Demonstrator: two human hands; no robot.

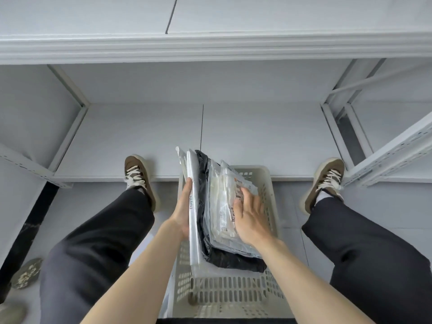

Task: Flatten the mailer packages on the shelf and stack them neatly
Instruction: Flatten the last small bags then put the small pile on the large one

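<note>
Bundle of mailer packages (217,206) held on edge over the white slotted basket (224,293), in front of the bare lower shelf (140,136), not yet on it. Left hand (183,211) cups the outer white mailer from the side, fingers curled round its edge. Right hand (250,220) lies flat, fingers spread, pressing the labelled top mailer. Assessment: packages appear light, thin and limp, with slick plastic skins liable to slide apart; best clamped from both flat faces near mid-length, with the lower edge supported
</note>
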